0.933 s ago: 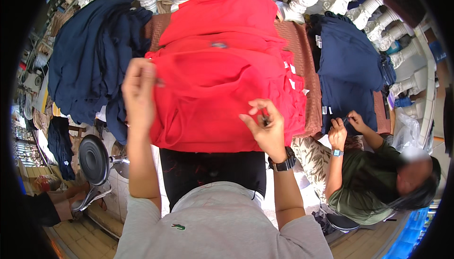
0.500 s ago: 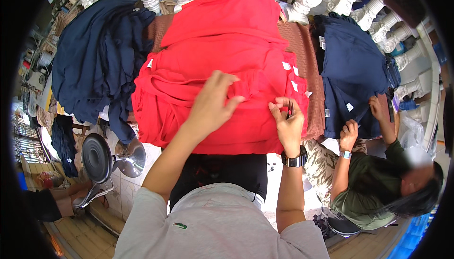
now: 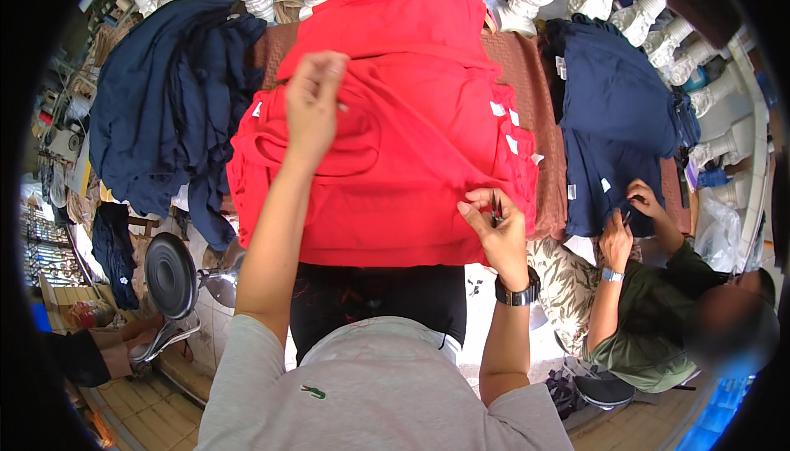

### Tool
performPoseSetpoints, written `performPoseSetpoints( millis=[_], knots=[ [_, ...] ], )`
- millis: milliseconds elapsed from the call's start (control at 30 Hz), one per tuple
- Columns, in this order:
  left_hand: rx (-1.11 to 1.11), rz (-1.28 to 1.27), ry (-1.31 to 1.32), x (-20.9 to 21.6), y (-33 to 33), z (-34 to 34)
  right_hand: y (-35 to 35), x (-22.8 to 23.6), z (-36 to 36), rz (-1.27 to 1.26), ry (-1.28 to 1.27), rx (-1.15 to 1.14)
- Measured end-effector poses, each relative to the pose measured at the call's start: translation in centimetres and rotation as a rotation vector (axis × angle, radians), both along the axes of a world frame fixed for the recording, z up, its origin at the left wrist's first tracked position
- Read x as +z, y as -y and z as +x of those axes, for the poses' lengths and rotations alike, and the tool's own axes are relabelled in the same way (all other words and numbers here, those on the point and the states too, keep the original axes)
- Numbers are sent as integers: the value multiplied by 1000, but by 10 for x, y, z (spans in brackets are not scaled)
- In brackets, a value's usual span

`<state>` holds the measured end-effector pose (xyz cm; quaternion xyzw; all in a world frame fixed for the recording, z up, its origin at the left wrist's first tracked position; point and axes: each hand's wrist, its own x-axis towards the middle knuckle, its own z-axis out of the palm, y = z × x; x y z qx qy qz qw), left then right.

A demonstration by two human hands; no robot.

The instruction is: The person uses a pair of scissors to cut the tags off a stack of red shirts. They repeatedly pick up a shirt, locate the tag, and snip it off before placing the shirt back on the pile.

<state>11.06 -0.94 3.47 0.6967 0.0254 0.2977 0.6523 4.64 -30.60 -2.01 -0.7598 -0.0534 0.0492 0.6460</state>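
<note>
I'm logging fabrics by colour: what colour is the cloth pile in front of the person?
The cloth pile is bright red, showing best in the head view.

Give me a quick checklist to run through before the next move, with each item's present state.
1. Tool secure in right hand: ok, held in the fingers.
2. Left hand gripping cloth: cannot tell, fingertips too unclear.
3. Red pile smooth on top: not ok, folds bunched beside the left hand.
4. White tags visible: ok, several show along the red pile's right side.
5. Co-worker's hands away from the red pile: ok, they are by the right navy pile.
</note>
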Motion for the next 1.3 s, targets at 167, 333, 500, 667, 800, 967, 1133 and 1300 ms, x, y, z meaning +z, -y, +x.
performPoseSetpoints(
  millis=[167, 333, 500, 667, 800, 967, 1133, 1300],
  knots=[
    [925, 562, 301, 17, -28, -3, 27, -5, -22, 153, -51, -166],
    [130, 736, 171, -10, 42, -14, 41, -19, -10, -126, 85, -256],
    [-216, 1017, -225, -63, 94, -41, 13, -6, 18, -298, 206, -175],
    [-112, 1008, -186, -78, 90, -45, 4, -22, 55, -516, 580, -44],
    [-196, 832, -176, -68, 79, -53, 9, -21, 59, -563, 457, -35],
    [105, 684, 68, -29, 60, -29, -3, 17, 67, -300, 527, -156],
    [-164, 291, -50, 25, 58, -38, -22, 66, 44, -23, 729, -325],
    [-606, 78, -247, -31, 53, -81, -17, -3, 32, -261, 506, -140]
  ],
)
